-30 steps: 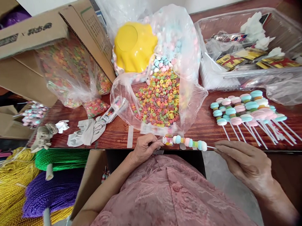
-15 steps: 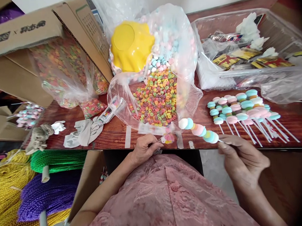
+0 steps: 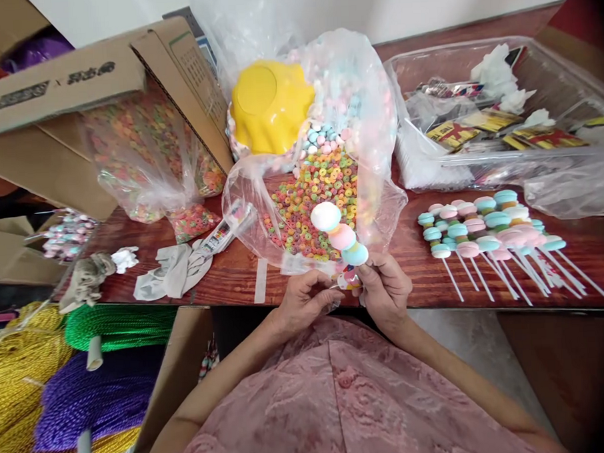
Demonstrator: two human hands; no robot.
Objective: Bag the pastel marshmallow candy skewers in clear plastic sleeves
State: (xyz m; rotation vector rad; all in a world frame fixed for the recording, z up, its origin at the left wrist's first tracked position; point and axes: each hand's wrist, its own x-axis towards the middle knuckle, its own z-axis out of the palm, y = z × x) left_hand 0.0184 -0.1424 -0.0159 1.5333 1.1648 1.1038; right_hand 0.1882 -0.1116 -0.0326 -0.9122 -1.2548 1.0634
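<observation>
My right hand (image 3: 387,289) is closed at the lower end of a candy skewer (image 3: 341,237), whose white, pink and blue puffs tilt up and away to the left. Its stick is mostly hidden by my fingers. Close beside it, my left hand (image 3: 308,298) pinches a small clear printed plastic bag (image 3: 347,280) near the table's front edge. The bag lies between both hands, just under the lowest blue puff; whether the stick is inside it I cannot make out. Behind the skewer lies a heap of ring-shaped gummies (image 3: 306,206) on an open plastic bag.
Finished-looking candy skewers (image 3: 482,225) lie in a row at right. Behind them stands a clear plastic bin (image 3: 499,154) with packets. A yellow bowl (image 3: 271,107) rests upside down on marshmallows. At left are a cardboard box (image 3: 185,78), a pale glove (image 3: 171,272) and rope bundles (image 3: 96,389).
My right hand has brought the candy skewer leftward from the right side to my left hand and the small bag. The view has shifted slightly.
</observation>
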